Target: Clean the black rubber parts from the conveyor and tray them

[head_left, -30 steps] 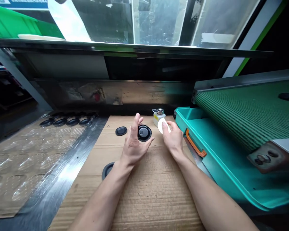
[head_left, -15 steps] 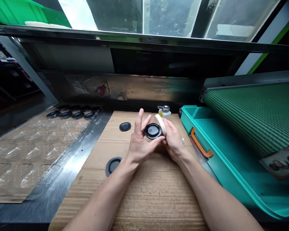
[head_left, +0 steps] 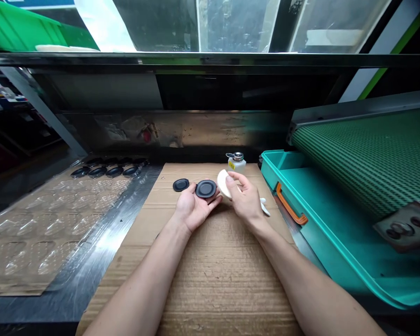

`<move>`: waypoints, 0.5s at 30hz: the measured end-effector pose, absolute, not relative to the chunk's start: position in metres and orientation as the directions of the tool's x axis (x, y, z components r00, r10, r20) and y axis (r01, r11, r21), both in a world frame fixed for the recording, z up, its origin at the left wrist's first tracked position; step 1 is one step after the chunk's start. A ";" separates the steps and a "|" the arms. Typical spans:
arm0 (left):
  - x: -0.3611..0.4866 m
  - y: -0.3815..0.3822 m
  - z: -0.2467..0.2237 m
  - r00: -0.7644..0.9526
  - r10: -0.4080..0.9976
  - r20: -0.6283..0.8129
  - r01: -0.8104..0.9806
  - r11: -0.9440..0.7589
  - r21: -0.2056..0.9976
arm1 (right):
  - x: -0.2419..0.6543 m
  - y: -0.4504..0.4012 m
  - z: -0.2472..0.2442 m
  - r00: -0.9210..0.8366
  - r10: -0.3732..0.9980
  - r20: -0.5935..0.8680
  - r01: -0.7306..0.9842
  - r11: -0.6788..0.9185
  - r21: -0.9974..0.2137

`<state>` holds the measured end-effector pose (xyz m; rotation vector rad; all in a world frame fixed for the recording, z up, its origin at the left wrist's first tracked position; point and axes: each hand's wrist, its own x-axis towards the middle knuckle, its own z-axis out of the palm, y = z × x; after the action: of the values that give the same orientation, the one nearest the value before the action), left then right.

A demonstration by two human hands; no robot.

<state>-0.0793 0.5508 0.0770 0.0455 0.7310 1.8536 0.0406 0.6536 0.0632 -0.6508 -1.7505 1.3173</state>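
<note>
In my left hand (head_left: 194, 205), palm turned up, a black round disc-shaped part (head_left: 206, 189) rests between thumb and fingers, its ringed face toward me. My right hand (head_left: 247, 198) pinches a cream-white round pad (head_left: 224, 183) by its edge, just right of the black part and apart from it. Close to the left thumb, a second black oval part (head_left: 180, 185) lies on the cardboard sheet (head_left: 217, 280). Behind the right hand stands a white bottle with a metal top (head_left: 236, 161). A small white object (head_left: 264, 206) lies beside the right wrist, partly hidden.
To the left, a clear plastic tray (head_left: 56, 224) has several black parts (head_left: 115, 171) in its back rows. A teal bin (head_left: 322, 224) with an orange handle (head_left: 290, 205) stands at right, under a green conveyor belt (head_left: 367, 140). A metal ledge (head_left: 210, 59) crosses above the back.
The held black part has turned from its grey-centred face to its ringed face. My left hand rolled palm up and my hands drew slightly apart. The front-left black disc is now mostly hidden behind my forearm.
</note>
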 end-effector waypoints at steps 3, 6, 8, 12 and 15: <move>-0.072 0.554 0.079 -0.425 0.864 -0.269 -0.824 -0.245 0.511 | 0.044 0.646 0.064 -0.519 0.748 0.415 0.121 0.545 -0.830; -0.061 0.558 0.079 -0.386 0.897 -0.218 -0.816 -0.221 0.534 | 0.046 0.638 0.067 -0.507 0.734 0.452 0.282 0.636 -0.718; -0.055 0.560 0.078 -0.346 0.921 -0.181 -0.812 -0.197 0.550 | 0.046 0.635 0.070 -0.519 0.724 0.454 0.304 0.653 -0.694; -0.051 0.562 0.077 -0.362 0.912 -0.192 -0.804 -0.201 0.560 | 0.051 0.639 0.077 -0.681 0.605 0.412 0.198 0.694 -0.692; -0.057 0.561 0.078 -0.350 0.903 -0.251 -0.820 -0.166 0.548 | 0.056 0.650 0.080 -0.822 0.477 0.311 0.115 0.674 -0.729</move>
<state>-0.0568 0.5611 0.0776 0.1564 0.7305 1.7881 0.0561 0.6495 0.0800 -0.4579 -2.4035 1.0008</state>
